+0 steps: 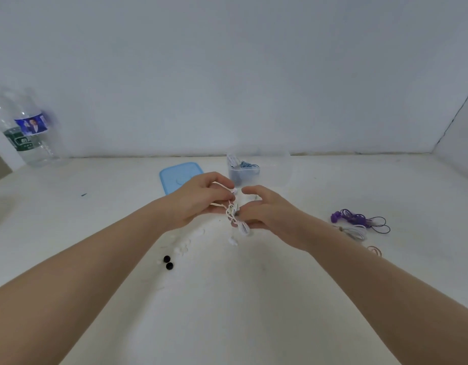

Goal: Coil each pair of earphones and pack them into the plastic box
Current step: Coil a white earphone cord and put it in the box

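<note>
1. Earphones, white (236, 216): a partly coiled bundle held above the table (254, 299) at frame centre, between both hands, with a loop of cord hanging at 6 o'clock from the bundle.
2. Water bottles (24, 133): two clear bottles stand against the wall at 9 o'clock from the hands, far left. One carries a blue label (32, 125) with a printed figure, the other a green label (18, 140). The writing on both is too blurred to read.
3. Black ear tips (168, 262): two small round pieces lie on the table at 7 o'clock from the hands, touching or nearly touching. Small white pieces (184, 246) lie just beside them.
4. Blue lid (178, 176): lies flat on the table at 11 o'clock from the hands, partly covered by the left hand.
5. Left hand (201, 198): fingers curled, pinching the white cord; one white earbud (234, 191) shows at its fingertips.
6. Right hand (267, 209): fingers curled round the lower part of the white bundle, thumb raised and apart from the left fingertips.
7. Plastic box (254, 169): clear and open, stands at 12 o'clock from the hands near the wall. It holds a blue coiled cord (247, 164) and a white one.
8. Purple earphones (359, 219): lie loose on the table at 3 o'clock from the hands, with a white coiled cable (355, 231) touching them at 6 o'clock.
9. Rubber bands (375, 250): thin loops lie at 5 o'clock from the purple earphones.
</note>
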Motion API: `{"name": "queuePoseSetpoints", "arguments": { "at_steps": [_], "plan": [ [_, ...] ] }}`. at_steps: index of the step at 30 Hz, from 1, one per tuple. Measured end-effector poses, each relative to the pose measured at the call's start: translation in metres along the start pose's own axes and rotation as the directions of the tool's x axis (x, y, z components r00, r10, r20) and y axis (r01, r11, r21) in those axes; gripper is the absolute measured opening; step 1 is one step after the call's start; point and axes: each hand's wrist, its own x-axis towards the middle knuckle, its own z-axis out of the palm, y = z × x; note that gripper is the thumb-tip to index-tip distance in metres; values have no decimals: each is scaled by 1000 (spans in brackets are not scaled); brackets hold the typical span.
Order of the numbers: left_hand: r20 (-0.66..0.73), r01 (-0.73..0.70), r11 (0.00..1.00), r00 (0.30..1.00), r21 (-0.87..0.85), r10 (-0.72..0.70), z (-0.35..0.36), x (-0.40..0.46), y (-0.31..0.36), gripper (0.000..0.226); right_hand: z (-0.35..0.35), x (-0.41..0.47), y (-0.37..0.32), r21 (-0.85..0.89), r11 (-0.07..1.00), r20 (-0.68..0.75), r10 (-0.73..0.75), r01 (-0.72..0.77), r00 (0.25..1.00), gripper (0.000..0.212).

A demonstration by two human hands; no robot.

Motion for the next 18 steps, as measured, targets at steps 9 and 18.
{"name": "queuePoseSetpoints", "arguments": {
  "at_steps": [9,18],
  "plan": [
    [-96,38,904,995,425,3,-22,10,-2,26,9,8,4,347,936,103,16,-51,995,19],
    [152,-34,571,975,821,-161,-55,-11,-10,12,11,17,19,377,923,-6,80,-72,997,15]
  ]
}}
